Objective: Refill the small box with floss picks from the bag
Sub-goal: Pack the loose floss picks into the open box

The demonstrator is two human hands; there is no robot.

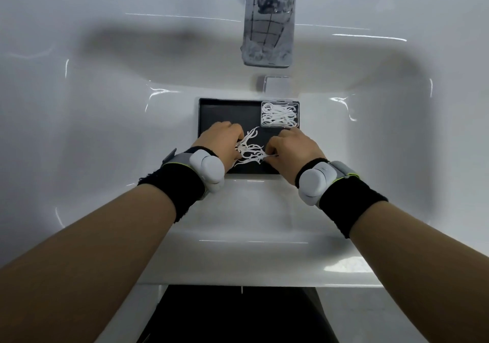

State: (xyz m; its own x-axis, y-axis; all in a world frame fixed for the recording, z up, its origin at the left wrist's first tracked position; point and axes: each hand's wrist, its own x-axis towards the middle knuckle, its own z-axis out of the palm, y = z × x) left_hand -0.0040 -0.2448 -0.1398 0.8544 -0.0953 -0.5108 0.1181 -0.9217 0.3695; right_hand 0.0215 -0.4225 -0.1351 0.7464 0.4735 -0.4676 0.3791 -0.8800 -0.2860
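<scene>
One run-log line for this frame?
left hand: gathering loose floss picks | right hand: pinching picks | small box: holds picks, tray far-right corner

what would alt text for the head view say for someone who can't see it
Two hands, left hand and right hand, gather a loose pile of white floss picks on a black tray set in a white sink. A small clear box of picks sits in the tray's far right corner, below a chrome faucet.
</scene>
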